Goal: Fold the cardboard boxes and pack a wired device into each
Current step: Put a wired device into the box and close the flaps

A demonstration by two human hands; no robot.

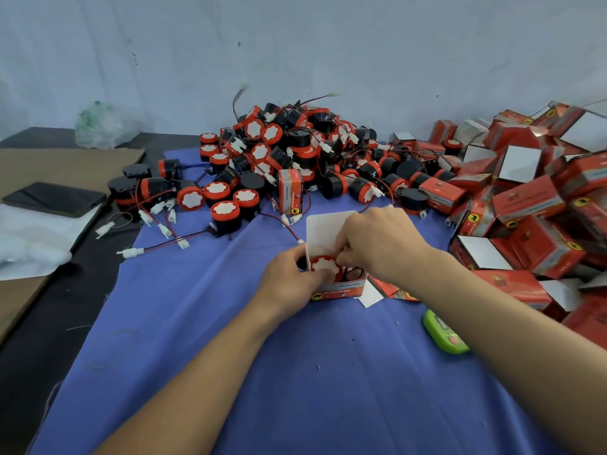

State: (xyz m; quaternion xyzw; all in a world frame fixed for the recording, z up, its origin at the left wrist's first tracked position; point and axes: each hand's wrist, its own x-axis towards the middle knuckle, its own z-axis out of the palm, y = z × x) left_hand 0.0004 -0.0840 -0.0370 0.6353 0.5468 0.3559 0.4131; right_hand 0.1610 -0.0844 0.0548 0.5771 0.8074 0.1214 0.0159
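1. A small red box (341, 287) stands open-topped on the blue cloth (230, 339), near the middle, its white flap (323, 228) raised at the far side.
2. 1 red-and-white device (323, 266) sits inside the box, face up, with loops of its wire (353, 274) tucked at its right.
3. The left hand (289, 280) grips the box's left wall, fingers curled round that edge.
4. The right hand (377, 244) reaches down into the open top with its fingers bunched at the device's right rim; whether they pinch the device or the wire, I cannot tell.
5. A pile of loose devices (295, 152) crowds the far edge of the cloth, wires trailing toward the box.
6. 1 closed box (290, 190) stands upright at the pile's front.
7. A heap of red boxes (525, 198) fills the right side, reaching close to the right forearm.
8. A green gadget (443, 333) lies just beside that forearm.
9. Bare cloth stretches toward the person and to the left.
10. Past the cloth's left edge lie a dark phone (54, 198) and brown cardboard (49, 162).
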